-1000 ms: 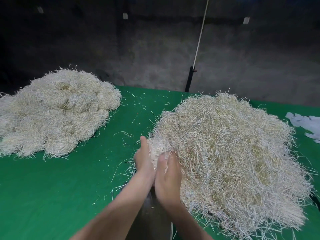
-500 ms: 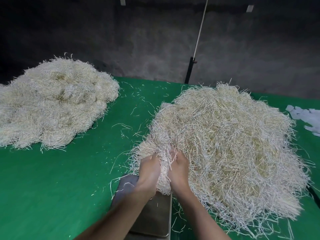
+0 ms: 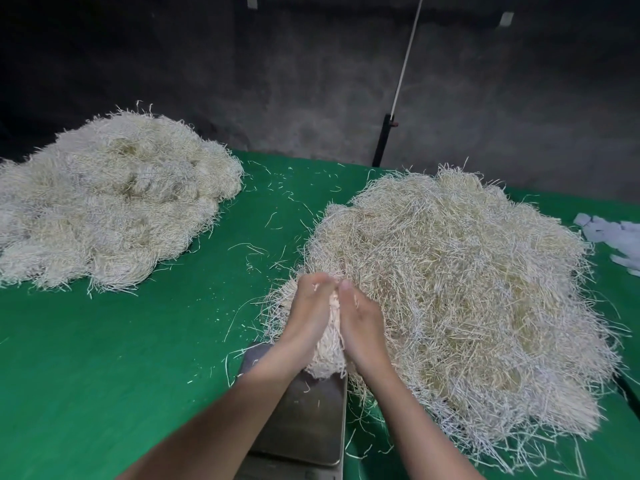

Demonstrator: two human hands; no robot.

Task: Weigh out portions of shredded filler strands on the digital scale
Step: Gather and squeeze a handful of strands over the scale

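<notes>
- We clamp a handful of strands (image 3: 328,351) between both hands. The left hand (image 3: 309,315) is on its left side and the right hand (image 3: 362,325) on its right, palms facing, with the fingers cupped round it and the fingertips nearly meeting at the far end.
- The handful's long axis runs from the fingertips back and down toward us. Its loose lower end hangs at the far edge of the scale (image 3: 304,419). We cannot tell whether it already touches the steel platform or hangs just above it.
- The scale lies near of and below both hands, between our forearms, so we judge the coming move to be a short pull toward us and down. Both hands are about equally close to the platform.
- The handful's far end is still close against the near-left edge of the right pile (image 3: 457,289), and that pile's fringe crowds the scale's right side. Trailing strands could bridge across and upset the weight.
- A second left pile (image 3: 110,202) sits well apart on the far left of the green counter (image 3: 104,358). Pale white scraps (image 3: 616,233) lie at the far right.
- We find no brand, label or writing to read. The scale's display is cut off at the bottom of the view.
</notes>
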